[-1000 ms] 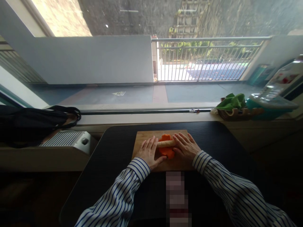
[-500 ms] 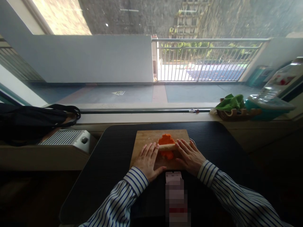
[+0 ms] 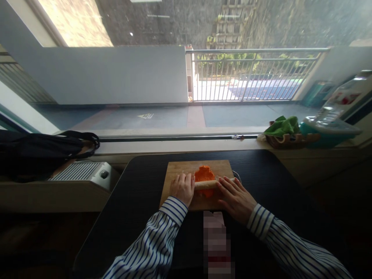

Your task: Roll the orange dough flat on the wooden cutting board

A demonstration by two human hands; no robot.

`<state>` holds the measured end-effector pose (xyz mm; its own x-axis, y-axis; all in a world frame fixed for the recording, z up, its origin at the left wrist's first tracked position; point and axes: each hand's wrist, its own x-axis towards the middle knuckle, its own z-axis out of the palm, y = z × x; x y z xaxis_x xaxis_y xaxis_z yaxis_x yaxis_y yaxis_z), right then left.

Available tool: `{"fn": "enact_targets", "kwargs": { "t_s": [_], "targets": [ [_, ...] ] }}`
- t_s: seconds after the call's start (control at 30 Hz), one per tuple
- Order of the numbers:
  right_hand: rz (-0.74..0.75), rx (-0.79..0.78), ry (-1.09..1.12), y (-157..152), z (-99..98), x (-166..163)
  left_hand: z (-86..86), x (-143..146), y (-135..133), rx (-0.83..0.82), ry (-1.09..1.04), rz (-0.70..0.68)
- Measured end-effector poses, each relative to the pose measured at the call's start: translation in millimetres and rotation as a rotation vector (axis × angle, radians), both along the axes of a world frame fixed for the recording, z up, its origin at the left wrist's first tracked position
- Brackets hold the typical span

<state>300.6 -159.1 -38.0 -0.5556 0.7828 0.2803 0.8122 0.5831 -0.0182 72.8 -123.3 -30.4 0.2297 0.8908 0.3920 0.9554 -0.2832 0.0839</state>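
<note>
"Starting at the grip, how is each hand holding on?"

"The left hand (image 3: 183, 188) is curling its fingers over the left end of a pale, cylindrical wooden rolling pin (image 3: 206, 185). Its thumb isn't showing, so I'm not able to tell whether the hand is closing fully round the wood."

"And the right hand (image 3: 238, 198)?"

"It is lying open, palm down, its straight fingers reaching over the other end and its thumb pointing inward. By my reading it is pressing, not clasping."

"What is sitting under the pin?"

"A bright orange, ragged-edged sheet of dough-like material (image 3: 204, 173). It is showing on both the far and near sides of the pin, between the hands, and it is lying around the middle of a light-brown, rectangular wooden board (image 3: 176, 167)."

"So which step are we seeing?"

"Flattening, I'm judging: the pin is crossing the sheet, with the larger part showing on the far side. The next move is calling for even pressure from both palms, and for minding those uneven edges."

"Going further out?"

"A black, wood-grained worktop (image 3: 139, 186) is carrying the board. Past the board's right side, a thin, silvery curved rim (image 3: 237, 176) is peeking out, too hidden to name. Just beside the near edge, a pale pink strip (image 3: 214, 240) is lying, mostly pixelated. Farther off, a crumpled green cloth (image 3: 286, 126) is draping over a brown basket (image 3: 280, 142)."
</note>
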Motion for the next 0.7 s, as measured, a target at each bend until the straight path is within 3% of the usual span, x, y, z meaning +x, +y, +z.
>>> {"fn": "enact_targets", "kwargs": {
  "t_s": [0.17, 0.3, 0.5, 0.7],
  "targets": [
    [-0.155, -0.109, 0.126, 20.1, 3.6, -13.2, -8.1, 1.0, 11.6, 0.047, -0.026, -0.013],
    [-0.353, -0.022, 0.082, 33.5, -8.3, -26.7, -12.5, -0.9, 13.1, 0.026, 0.003, -0.033],
    [-0.273, -0.015, 0.009, 11.2, -10.0, -22.8, -11.2, -0.7, 1.1, -0.066, 0.085, -0.105],
    [-0.222, 0.062, -0.031, -21.7, -6.0, -19.3, -20.1, -8.7, -26.1, -0.038, 0.075, -0.159]
  ]
}}
